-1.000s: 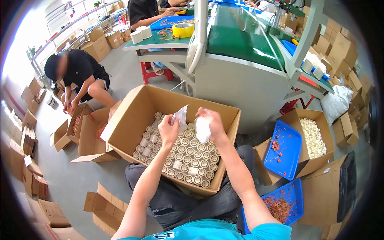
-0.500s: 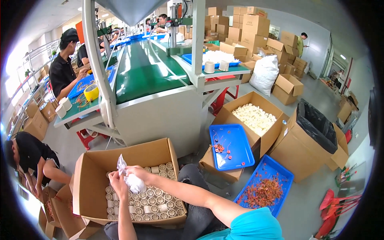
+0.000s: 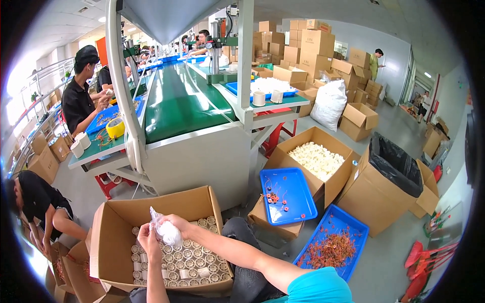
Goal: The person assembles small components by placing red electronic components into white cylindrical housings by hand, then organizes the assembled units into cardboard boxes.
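Observation:
A small white plastic bag (image 3: 170,234), bunched at its upper end and round at its lower end, hangs between my hands; its contents cannot be made out. My left hand (image 3: 147,238) is closed on the gathered left side of the bag. From the right, my right hand (image 3: 178,225) grips its top. Both hands are above an open cardboard box (image 3: 115,218), where round whitish parts (image 3: 188,253) stand close together in rows. A few of these parts lie on their sides.
A conveyor (image 3: 184,101) with a green belt runs ahead. To the right are a box of cream-coloured pieces (image 3: 316,160), a blue tray (image 3: 295,197), another blue tray (image 3: 365,230) with reddish wires, and a black-lined carton (image 3: 379,187). A person (image 3: 40,202) bends over boxes at left.
The view has shifted slightly. Both hands still grip the bag over the box, and its bunched upper end now leans differently. At the left table a worker's hands have risen.

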A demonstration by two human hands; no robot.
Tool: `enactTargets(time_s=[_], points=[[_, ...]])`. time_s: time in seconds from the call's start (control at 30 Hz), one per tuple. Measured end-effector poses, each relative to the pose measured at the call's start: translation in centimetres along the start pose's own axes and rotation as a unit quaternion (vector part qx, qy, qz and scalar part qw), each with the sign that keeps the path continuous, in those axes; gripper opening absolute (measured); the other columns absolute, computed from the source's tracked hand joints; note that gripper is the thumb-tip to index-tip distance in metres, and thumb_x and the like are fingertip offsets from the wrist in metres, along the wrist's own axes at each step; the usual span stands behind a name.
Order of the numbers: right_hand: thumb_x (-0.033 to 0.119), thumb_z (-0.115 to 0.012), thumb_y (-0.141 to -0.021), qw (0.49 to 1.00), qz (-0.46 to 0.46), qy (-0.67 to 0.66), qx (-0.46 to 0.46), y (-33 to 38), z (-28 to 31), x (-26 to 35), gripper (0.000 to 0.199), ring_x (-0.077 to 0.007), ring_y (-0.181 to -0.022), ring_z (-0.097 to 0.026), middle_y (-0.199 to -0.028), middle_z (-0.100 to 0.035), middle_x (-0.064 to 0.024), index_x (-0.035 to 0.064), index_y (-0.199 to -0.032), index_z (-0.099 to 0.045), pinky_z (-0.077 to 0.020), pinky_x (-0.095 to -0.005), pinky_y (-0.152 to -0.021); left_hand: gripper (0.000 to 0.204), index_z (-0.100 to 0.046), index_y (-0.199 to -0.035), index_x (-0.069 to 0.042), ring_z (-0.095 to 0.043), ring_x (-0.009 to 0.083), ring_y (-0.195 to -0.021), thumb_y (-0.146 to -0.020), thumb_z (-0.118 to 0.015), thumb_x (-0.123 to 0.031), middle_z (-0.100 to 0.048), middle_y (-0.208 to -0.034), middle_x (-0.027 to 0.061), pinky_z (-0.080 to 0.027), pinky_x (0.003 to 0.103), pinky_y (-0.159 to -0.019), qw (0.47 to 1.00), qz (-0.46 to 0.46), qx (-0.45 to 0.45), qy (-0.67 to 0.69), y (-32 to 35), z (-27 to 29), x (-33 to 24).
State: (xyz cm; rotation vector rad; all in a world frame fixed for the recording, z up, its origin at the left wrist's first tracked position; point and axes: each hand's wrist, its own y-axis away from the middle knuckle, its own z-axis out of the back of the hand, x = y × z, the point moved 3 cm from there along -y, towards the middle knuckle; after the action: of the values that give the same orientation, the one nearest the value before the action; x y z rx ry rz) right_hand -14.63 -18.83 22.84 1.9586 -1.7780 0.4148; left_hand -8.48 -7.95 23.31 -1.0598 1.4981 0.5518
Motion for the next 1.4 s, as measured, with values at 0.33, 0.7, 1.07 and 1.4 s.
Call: enactTargets(time_s=[0.33,0.7,1.07,1.4], points=[[0.005,-0.045,-0.085,0.974,0.150,0.136,-0.100,-0.7,1.5,-0.4,0.020,-0.0163,-0.070,-0.063,-0.083,-0.063,-0.0076,0.0001,-0.096,-0.061,-0.0528,-0.0316,-0.062,0.016,-0.058,-0.076,0.001,-0.043,0.0020,-0.055,-0.088,-0.062,-0.008,-0.052,-0.062,-0.0031,-0.034,0.020,-0.048,0.987,-0.073,-0.005,-0.141,0.1,-0.7,1.0],[0.009,-0.043,-0.088,0.962,0.192,0.089,-0.173,-1.7,4.7,-0.2,0.020,-0.0188,-0.071,-0.063,-0.083,-0.062,-0.0099,0.0002,-0.097,-0.060,-0.0534,-0.0332,-0.064,0.023,-0.055,-0.095,0.003,-0.048,0.0129,-0.066,-0.074,-0.061,0.000,-0.053,-0.078,0.0069,-0.041,0.026,-0.060,0.940,-0.177,0.099,-0.274,2.2,-2.8,0.1],[0.030,-0.043,-0.086,0.988,0.129,-0.081,-0.030,-0.7,1.6,0.3,0.031,-0.0244,-0.076,-0.063,-0.084,-0.064,-0.0097,0.0043,-0.094,-0.057,-0.0524,-0.0394,-0.073,0.027,-0.052,-0.106,0.002,-0.055,0.0109,-0.084,-0.080,-0.056,0.001,-0.058,-0.095,0.0054,-0.046,0.025,-0.074,0.993,-0.016,0.078,-0.088,0.9,-1.1,1.1],[0.001,-0.044,-0.080,0.995,0.087,-0.021,-0.048,-1.0,3.0,0.3,0.031,-0.0270,-0.091,-0.061,-0.102,-0.060,-0.0131,-0.0003,-0.110,-0.051,-0.0498,-0.0438,-0.086,0.028,-0.056,-0.108,0.000,-0.054,0.0115,-0.084,-0.080,-0.055,0.002,-0.055,-0.096,0.0043,-0.045,0.026,-0.074,0.995,-0.020,0.081,-0.052,1.6,-1.8,-0.9]])
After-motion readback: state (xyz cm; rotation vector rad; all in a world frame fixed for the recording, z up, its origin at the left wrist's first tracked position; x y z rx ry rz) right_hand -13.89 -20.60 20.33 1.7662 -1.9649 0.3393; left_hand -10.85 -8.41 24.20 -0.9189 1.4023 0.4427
